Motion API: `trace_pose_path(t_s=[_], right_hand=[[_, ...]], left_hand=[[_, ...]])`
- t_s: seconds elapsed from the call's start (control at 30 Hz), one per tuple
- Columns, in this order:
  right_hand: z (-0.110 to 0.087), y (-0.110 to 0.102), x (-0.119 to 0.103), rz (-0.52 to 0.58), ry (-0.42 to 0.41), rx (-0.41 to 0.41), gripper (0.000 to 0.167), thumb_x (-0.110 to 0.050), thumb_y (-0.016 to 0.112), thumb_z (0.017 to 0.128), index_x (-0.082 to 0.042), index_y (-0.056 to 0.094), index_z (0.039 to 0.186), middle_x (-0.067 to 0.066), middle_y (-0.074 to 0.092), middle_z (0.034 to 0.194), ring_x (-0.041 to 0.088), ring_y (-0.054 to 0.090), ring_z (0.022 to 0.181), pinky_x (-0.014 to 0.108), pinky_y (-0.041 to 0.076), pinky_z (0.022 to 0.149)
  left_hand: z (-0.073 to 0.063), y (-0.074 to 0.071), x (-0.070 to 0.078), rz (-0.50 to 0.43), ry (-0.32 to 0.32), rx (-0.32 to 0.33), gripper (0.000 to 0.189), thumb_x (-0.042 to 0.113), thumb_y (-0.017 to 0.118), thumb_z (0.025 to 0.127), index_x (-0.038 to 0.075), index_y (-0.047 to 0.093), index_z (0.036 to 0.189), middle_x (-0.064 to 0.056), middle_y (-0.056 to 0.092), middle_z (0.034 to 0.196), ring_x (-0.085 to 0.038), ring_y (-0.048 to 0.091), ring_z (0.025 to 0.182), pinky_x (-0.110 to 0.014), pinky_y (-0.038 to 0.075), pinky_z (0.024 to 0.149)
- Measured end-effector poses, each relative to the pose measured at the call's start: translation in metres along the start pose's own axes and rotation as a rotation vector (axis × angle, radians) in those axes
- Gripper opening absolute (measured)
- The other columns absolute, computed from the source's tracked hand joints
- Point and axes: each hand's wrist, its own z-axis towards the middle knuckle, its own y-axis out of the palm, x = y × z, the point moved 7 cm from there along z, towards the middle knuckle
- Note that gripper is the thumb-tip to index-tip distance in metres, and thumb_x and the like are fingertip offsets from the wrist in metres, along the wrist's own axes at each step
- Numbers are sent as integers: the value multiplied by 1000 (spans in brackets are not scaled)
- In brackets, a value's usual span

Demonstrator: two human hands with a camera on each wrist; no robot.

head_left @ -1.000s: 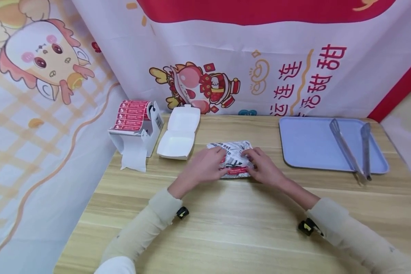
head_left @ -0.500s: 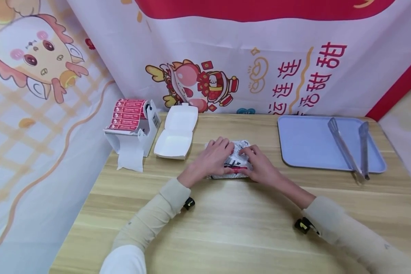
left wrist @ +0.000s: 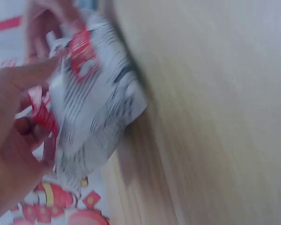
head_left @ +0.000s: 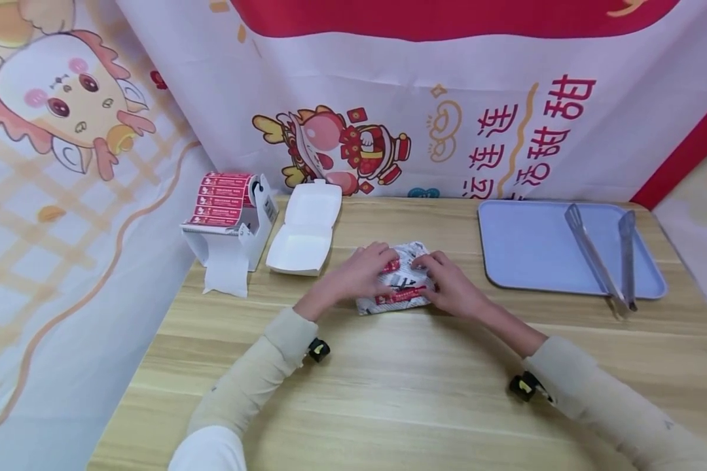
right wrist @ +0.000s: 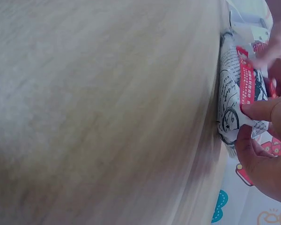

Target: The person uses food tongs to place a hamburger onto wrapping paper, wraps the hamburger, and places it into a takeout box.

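A flat packet wrapped in newspaper-print paper [head_left: 406, 281] lies on the wooden table between both hands. One red label strip [head_left: 400, 296] runs along its near side, and a second red strip shows by the left fingers. My left hand [head_left: 362, 273] grips the packet's left side; in the left wrist view its thumb lies on the paper and the fingers curl at the edge. At the right end, my right hand [head_left: 455, 286] pinches the paper between thumb and fingers, as the right wrist view shows. The packet's contents are hidden by the wrapping.
Left of the packet stands an open white clamshell box [head_left: 302, 243]. Beside it is a white dispenser [head_left: 258, 239] with a roll of red labels [head_left: 220, 199]. A blue tray [head_left: 524, 248] at right bears metal tongs [head_left: 601, 261]. A printed cloth [head_left: 436, 65] hangs behind the table.
My left hand first slid right over the packet, then drew back left, uncovering more print and a red strip. The packet has turned slightly, its left front corner nearer me. The right hand barely moved.
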Motion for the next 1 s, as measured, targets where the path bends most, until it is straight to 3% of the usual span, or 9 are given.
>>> trace_pose_path(t_s=[0.17, 0.37, 0.53, 0.77, 1.0], right_hand=[[-1, 0, 1, -9, 32, -13, 50, -2, 75, 84, -9, 55, 129, 19, 53, 125, 28, 59, 103, 39, 54, 83], [-2, 1, -1, -20, 41, -14, 49, -4, 75, 84, -9, 55, 129, 19, 53, 124, 28, 59, 101, 37, 53, 80], [-3, 0, -2, -36, 21, 4, 49, -4, 76, 83, -9, 56, 127, 19, 55, 122, 29, 60, 101, 37, 53, 79], [-2, 0, -3, -38, 18, 1, 48, -3, 76, 84, -8, 56, 128, 20, 55, 123, 31, 62, 104, 40, 57, 82], [2, -1, -8, -31, 26, 11, 50, -3, 78, 81, -2, 53, 124, 18, 59, 117, 30, 62, 102, 40, 56, 83]], left_hand=[[-26, -16, -14, -393, 18, 114, 18, 22, 60, 100, 10, 66, 111, -4, 66, 99, -16, 60, 90, -30, 52, 82], [-62, -13, -33, -564, -44, 148, 6, 12, 66, 95, 8, 71, 97, -3, 68, 86, -11, 60, 79, -24, 51, 72], [-97, -6, -45, -687, -105, 31, 11, 7, 68, 91, 4, 70, 102, -7, 70, 91, -14, 64, 82, -27, 56, 76], [-140, 3, -63, -681, -174, -116, 16, 14, 71, 89, 3, 68, 101, -5, 68, 91, -13, 63, 81, -27, 55, 76], [-166, 11, -79, -806, -163, -163, 31, 15, 65, 94, -2, 62, 119, -17, 64, 115, -14, 61, 89, -30, 54, 80]])
